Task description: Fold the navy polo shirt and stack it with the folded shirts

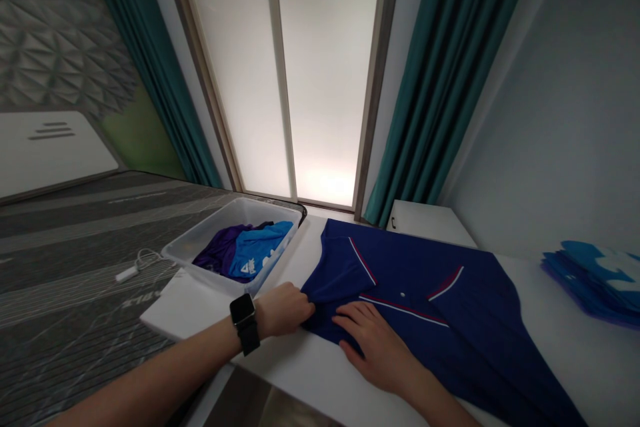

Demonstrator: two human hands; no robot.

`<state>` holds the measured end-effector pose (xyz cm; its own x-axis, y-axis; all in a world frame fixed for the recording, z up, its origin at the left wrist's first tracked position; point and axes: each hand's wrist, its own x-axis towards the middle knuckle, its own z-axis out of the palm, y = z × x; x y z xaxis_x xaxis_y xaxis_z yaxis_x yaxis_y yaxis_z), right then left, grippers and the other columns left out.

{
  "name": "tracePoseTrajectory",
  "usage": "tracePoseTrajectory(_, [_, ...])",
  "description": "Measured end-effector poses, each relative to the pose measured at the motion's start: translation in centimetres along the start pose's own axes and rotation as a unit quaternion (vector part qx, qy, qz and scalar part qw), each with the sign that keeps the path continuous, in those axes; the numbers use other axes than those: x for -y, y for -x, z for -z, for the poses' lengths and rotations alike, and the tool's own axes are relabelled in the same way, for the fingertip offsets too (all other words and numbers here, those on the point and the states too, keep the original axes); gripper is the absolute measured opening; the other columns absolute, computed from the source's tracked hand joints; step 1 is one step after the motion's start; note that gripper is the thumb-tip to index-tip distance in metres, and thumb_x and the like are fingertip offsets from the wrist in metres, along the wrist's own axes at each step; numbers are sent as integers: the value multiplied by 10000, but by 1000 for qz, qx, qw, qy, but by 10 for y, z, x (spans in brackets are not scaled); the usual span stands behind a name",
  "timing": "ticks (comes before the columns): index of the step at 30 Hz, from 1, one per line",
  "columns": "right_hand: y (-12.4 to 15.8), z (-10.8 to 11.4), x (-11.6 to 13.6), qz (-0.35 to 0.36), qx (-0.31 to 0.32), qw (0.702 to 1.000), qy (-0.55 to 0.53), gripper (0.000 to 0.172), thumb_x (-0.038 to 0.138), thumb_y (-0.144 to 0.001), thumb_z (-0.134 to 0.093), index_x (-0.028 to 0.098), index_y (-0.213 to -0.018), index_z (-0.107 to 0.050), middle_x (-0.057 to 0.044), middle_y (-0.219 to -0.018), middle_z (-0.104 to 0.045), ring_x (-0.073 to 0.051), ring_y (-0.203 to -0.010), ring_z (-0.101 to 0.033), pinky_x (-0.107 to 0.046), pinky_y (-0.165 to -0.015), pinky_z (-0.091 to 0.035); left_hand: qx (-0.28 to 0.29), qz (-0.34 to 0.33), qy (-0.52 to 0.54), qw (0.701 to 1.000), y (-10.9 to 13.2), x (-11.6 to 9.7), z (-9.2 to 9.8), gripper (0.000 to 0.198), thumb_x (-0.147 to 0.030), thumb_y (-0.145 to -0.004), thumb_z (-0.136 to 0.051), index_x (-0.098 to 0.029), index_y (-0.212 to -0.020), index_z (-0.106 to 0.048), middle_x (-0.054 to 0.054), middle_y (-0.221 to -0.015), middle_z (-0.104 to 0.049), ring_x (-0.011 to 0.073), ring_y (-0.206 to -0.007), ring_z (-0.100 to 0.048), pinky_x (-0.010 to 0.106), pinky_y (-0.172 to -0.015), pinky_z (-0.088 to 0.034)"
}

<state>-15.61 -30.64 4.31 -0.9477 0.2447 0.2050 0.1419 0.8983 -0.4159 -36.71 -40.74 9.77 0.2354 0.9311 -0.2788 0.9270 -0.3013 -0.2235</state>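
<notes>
In the head view, a dark blue shirt (400, 257) lies spread on the white table (295, 373), in front of the person. It has red and white stripes at its trimmed edges, and one small white button is visible.

The left hand (286, 310), with a black watch (243, 315) on its wrist, is at the left near edge of the shirt. Its fingers are curled narrow and hold the cloth there; the fingertips are partly hidden.

The right hand (373, 341) rests on the shirt just beside, palm down, with fingers extended and a little apart, gripping nothing.

To the left is a clear box (214, 273) containing purple and blue clothes (260, 250). At the far right lies a blue pile (597, 280), apart from the shirt.
</notes>
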Motion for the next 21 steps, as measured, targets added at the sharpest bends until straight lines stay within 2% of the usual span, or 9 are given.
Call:
tracePoseTrajectory(14, [0,0,-1,0,-1,1000,-10,385,210,-865,-544,229,-1247,-592,-56,-1261,-593,-219,-1184,-488,-411,-1071,-359,-17,36,14,999,15,-3,-5,61,-157,-751,-668,-172,-810,-679,96,-685,-713,285,-645,-705,333,-581,-510])
tracePoseTrajectory(18, [0,0,0,1,0,1000,-6,392,210,-865,-544,237,-1254,-584,-58,-1270,-587,-222,-1193,-485,-419,-1073,-360,-3,56,28,998,14,-5,-4,88,-134,-747,-647,-177,-818,-674,104,-718,-718,298,-660,-706,329,-573,-492])
tracePoseTrajectory(21, [0,1,1,-3,3,1000,-5,390,211,-864,-550,237,-1252,-585,-56,-1271,-588,-222,-1198,-483,-418,-1075,-358,10,67,52,996,20,-1,2,96,-132,-771,-614,-184,-843,-650,87,-761,-726,277,-679,-707,306,-574,-479])
